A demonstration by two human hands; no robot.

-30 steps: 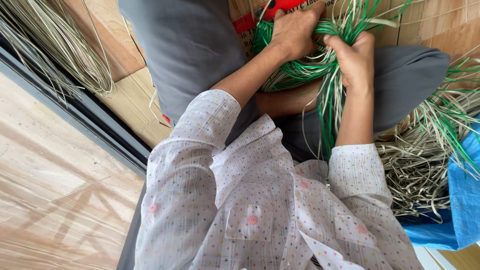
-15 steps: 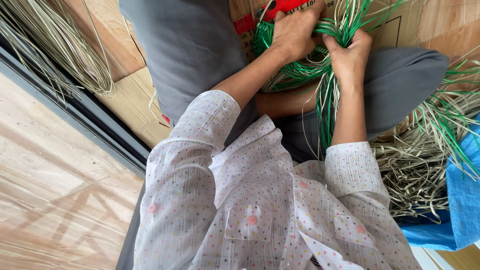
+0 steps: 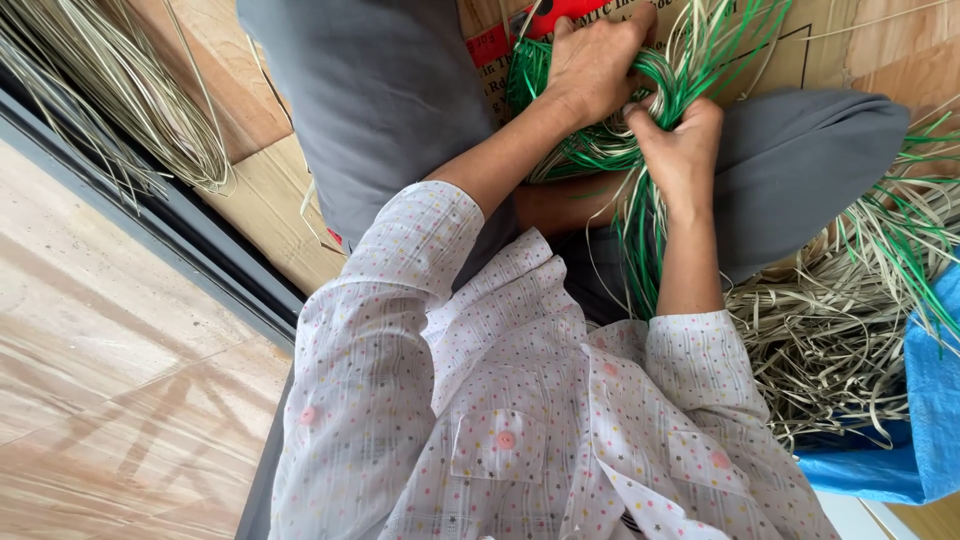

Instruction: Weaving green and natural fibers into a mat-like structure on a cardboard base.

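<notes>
Both my hands are on a bundle of green strips (image 3: 598, 152) that lies over my lap, between my grey-trousered legs (image 3: 400, 100). My left hand (image 3: 590, 65) grips the top of the bundle, fingers curled over a loop of strips. Just below and to the right, my right hand (image 3: 682, 140) is closed on the same bundle, and loose green and pale ends hang down past its wrist. My dotted white shirt (image 3: 500, 420) fills the lower middle of the view.
A heap of pale straw strips (image 3: 830, 330) with some green ones lies at the right on a blue sheet (image 3: 930, 410). Printed cardboard (image 3: 500, 45) lies under the bundle. A hank of pale strips (image 3: 110, 100) is at the upper left, beside a dark floor track (image 3: 190, 240).
My right hand has slid slightly down and left, closer to my left hand, still on the green strips. My left hand has stayed about where it was.
</notes>
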